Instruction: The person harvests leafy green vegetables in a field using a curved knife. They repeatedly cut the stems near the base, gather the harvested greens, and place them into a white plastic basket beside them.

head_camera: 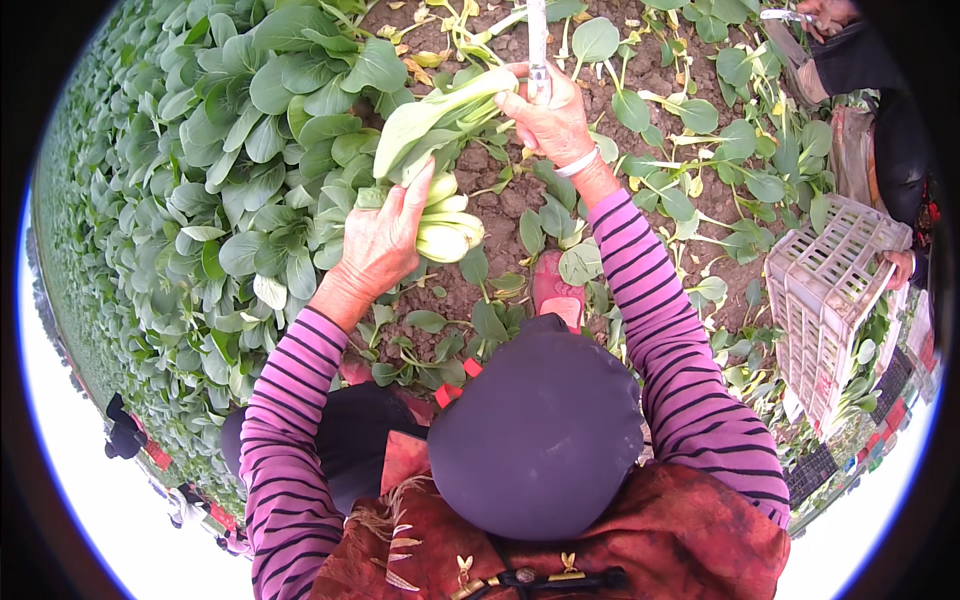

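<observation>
Several pale-stemmed bok choy heads [448,229] are gathered in my left hand [382,240], their white-green bases facing right. My right hand [551,120] pinches the base of another bok choy [439,112], whose leaves slant down toward my left hand. The same right hand also holds a light-coloured tool handle [538,45] that runs up out of the picture, so the tool's far end cannot be seen. A white bracelet circles my right wrist. Both hands are above the soil at the edge of the standing plants.
Dense leafy bok choy [247,150] fills the left side. Loose leaves [675,199] lie over brown soil at the right. A plastic crate [817,300] holding greens stands tilted beside a co-worker's hand [896,268]. My pink shoe [551,285] is on the soil below my hands.
</observation>
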Action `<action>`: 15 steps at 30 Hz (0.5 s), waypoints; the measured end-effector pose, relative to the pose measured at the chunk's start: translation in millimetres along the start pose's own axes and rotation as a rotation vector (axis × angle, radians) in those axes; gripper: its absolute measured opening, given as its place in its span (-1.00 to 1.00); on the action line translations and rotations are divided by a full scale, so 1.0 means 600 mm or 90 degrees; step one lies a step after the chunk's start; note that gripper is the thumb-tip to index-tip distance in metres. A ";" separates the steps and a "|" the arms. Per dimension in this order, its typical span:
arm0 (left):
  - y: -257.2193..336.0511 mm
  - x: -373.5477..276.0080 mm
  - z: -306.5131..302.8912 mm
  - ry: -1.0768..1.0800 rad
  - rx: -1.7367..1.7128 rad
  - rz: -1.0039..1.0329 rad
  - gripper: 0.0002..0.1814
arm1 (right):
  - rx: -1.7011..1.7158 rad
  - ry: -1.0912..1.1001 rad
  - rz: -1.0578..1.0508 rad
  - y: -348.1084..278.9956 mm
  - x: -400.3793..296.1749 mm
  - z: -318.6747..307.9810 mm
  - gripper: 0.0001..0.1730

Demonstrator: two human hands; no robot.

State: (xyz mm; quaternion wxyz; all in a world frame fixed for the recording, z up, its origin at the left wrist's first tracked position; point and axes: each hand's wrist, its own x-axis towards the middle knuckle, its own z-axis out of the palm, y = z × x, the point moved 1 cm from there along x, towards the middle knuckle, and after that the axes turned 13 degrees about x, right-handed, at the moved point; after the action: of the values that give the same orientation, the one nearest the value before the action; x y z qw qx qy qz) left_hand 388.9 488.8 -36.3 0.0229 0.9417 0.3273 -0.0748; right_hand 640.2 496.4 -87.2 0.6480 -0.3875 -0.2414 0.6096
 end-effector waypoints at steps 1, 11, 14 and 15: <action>0.002 0.000 -0.014 0.058 -0.073 0.010 0.09 | -0.372 0.096 -0.114 -0.013 0.013 -0.002 -0.66; 0.000 0.055 -0.135 0.071 -0.825 -0.156 -0.06 | -0.233 -0.078 -0.043 -0.097 0.010 0.014 -0.62; 0.008 0.068 -0.121 0.101 -1.038 -0.179 -0.08 | 0.036 -0.161 0.052 -0.081 -0.008 0.051 -0.61; 0.003 0.064 -0.114 0.003 -1.025 -0.302 -0.10 | 0.061 -0.137 0.065 -0.071 -0.007 0.059 -0.61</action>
State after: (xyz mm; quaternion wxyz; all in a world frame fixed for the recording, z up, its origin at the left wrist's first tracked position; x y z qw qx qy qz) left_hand 428.3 517.3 25.2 0.6711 0.5440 0.4702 0.1805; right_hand 637.6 501.3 -31.6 0.6044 -0.2997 -0.2602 0.6908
